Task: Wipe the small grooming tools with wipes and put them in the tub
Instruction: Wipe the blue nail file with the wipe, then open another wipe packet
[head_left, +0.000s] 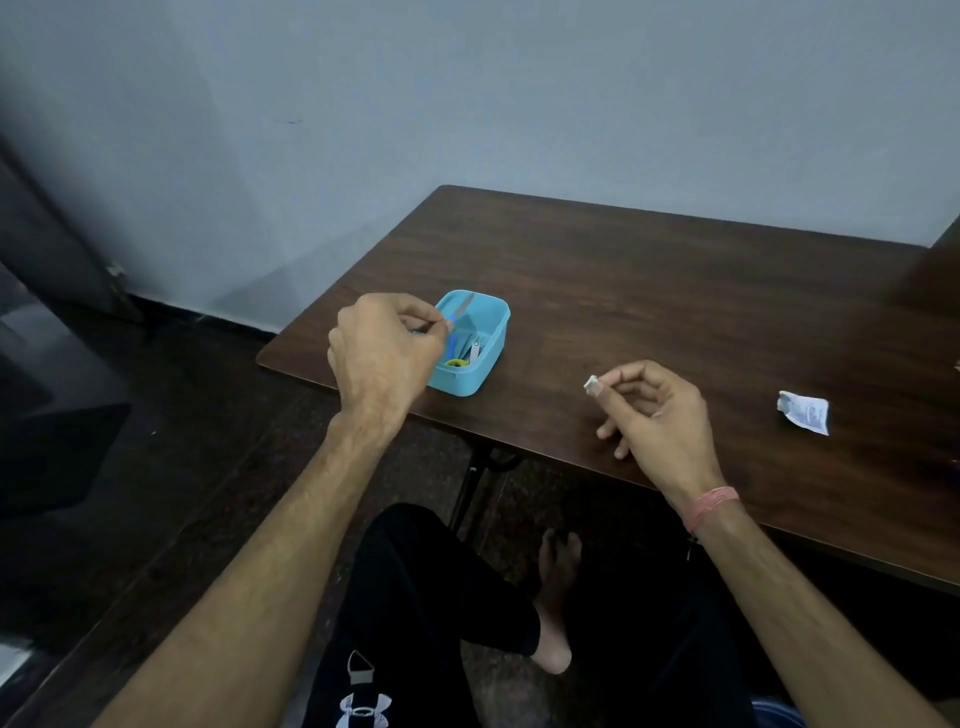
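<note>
Head view: left hand (387, 345) pinches a slim blue-handled grooming tool with a grey metal tip (460, 317), angled into the small turquoise plastic tub (496, 332) near the table's left corner, likely lowering it in. Other small tools (470, 353) already lie inside. Right hand (657, 410) pinches a small crumpled white wipe (591, 384), held clear of the tub. A torn white sachet (804, 412) lies on the dark wooden table (649, 291).

— What lies off to the right of the right hand?
— A torn white sachet (803, 412), flat on the dark wooden table (649, 291).
— And past both hands?
— A pale grey wall (467, 93). Below them, dark trousers (431, 597) and a bare foot (558, 558).
</note>
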